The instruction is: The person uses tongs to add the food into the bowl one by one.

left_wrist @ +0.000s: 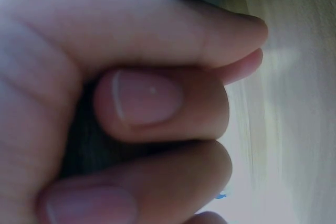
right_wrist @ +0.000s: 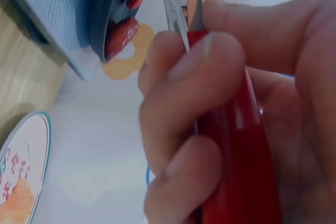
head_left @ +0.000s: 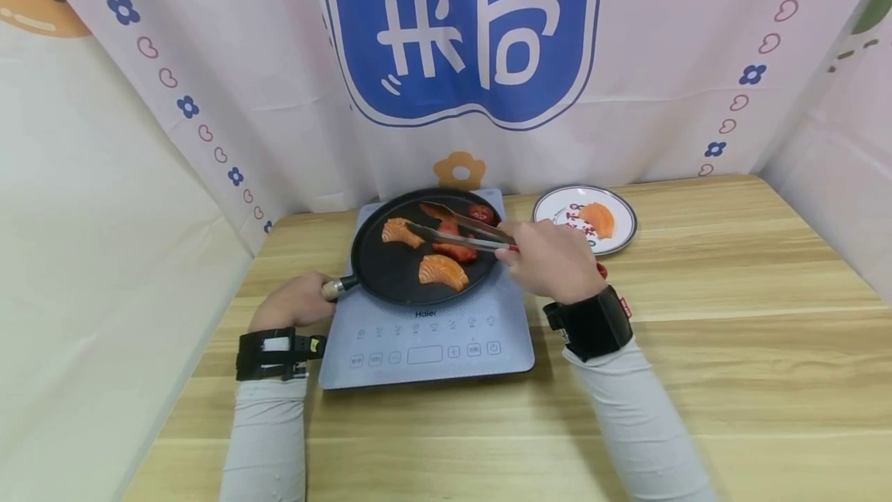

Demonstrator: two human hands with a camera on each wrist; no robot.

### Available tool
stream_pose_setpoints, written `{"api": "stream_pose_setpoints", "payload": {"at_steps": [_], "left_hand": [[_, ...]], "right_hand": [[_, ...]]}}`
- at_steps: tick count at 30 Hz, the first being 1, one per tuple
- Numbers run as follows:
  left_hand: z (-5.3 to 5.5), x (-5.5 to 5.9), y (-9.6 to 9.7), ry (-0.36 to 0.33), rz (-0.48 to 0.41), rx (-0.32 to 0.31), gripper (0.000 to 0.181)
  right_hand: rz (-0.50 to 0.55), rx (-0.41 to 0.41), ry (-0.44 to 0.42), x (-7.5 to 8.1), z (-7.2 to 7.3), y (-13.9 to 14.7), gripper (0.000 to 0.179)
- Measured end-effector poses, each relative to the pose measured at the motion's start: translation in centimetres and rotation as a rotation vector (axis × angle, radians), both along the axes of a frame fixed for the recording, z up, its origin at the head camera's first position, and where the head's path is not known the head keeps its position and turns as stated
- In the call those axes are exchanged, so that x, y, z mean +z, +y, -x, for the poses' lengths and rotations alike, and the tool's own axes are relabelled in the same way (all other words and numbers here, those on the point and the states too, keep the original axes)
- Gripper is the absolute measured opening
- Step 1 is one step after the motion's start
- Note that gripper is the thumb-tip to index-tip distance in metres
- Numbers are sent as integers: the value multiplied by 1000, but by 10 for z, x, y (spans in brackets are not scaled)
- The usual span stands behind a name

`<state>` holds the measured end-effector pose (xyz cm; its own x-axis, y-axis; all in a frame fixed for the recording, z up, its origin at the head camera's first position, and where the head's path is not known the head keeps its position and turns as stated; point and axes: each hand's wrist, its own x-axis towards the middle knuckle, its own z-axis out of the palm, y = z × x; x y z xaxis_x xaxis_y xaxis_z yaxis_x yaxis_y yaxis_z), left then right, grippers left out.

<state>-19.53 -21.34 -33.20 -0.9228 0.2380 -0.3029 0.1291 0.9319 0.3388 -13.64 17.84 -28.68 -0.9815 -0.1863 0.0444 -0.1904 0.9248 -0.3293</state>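
Note:
My left hand (head_left: 296, 300) has its fingers curled round the wooden handle (head_left: 336, 288) of a round black frying pan (head_left: 386, 273). In my right hand (head_left: 554, 260) I hold metal tongs (head_left: 477, 242) by their red handle (right_wrist: 239, 145). Their arms reach over the pan with the tips apart, one tip right at the edge of a salmon slice (head_left: 399, 232). A second salmon slice (head_left: 443, 272) lies nearer the front of the pan. Reddish pieces of meat (head_left: 456, 251) lie under and beside the tongs, partly hidden by them.
The pan stands on a light grey induction cooker (head_left: 418, 374) with touch buttons along its front. Right of it, a white patterned plate (head_left: 557, 208) bears one salmon slice (head_left: 598, 220). A printed cloth (head_left: 279, 76) hangs behind the wooden table (head_left: 732, 293).

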Motion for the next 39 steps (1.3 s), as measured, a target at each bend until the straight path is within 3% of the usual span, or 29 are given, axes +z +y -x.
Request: {"api": "stream_pose_setpoints", "payload": {"at_steps": [12, 19, 22, 30, 39], "left_hand": [[-2, 0, -1, -3, -8, 15, 17], [-3, -2, -1, 7, -10, 5, 17], [-3, -2, -1, 6, -11, 7, 18], [-2, 1, 2, 15, -4, -11, 14], [-2, 0, 0, 1, 1, 3, 17]], "right_hand": [[17, -46, 16, 7, -4, 34, 37], [16, -50, 8, 11, -7, 47, 22], [13, -51, 3, 11, -8, 54, 24], [42, -90, -60, 15, -14, 87, 55], [38, -123, -109, 16, -17, 121, 61]]}}
